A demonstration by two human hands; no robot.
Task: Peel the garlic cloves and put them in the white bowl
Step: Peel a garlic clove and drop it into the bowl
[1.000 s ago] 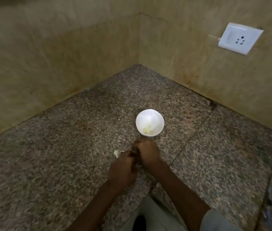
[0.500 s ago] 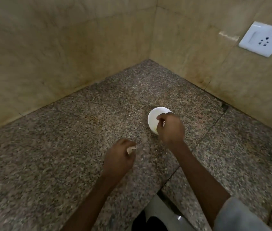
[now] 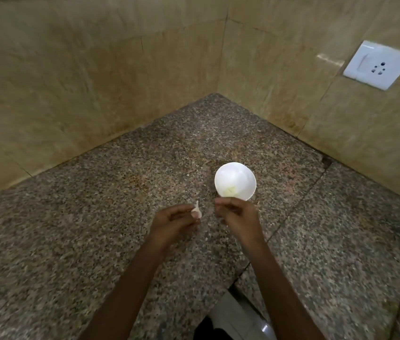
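Observation:
A small white bowl (image 3: 235, 180) stands on the speckled granite counter (image 3: 96, 217), with pale peeled garlic at its bottom. Just in front of it, my left hand (image 3: 174, 223) pinches a whitish garlic piece (image 3: 196, 212) with a papery tip sticking up. My right hand (image 3: 239, 217) hovers to the right of it, just below the bowl's near rim, fingers curled with the fingertips together; nothing shows between them. The two hands are a short gap apart.
Beige tiled walls meet in a corner behind the bowl. A white wall socket (image 3: 379, 65) sits on the right wall. The counter's front edge has a notch near my body, with a white object (image 3: 238, 317) below it.
My right hand went forward over the bowl, then came back toward me below its rim. My left hand stayed in front, holding the garlic piece. The hands have separated.

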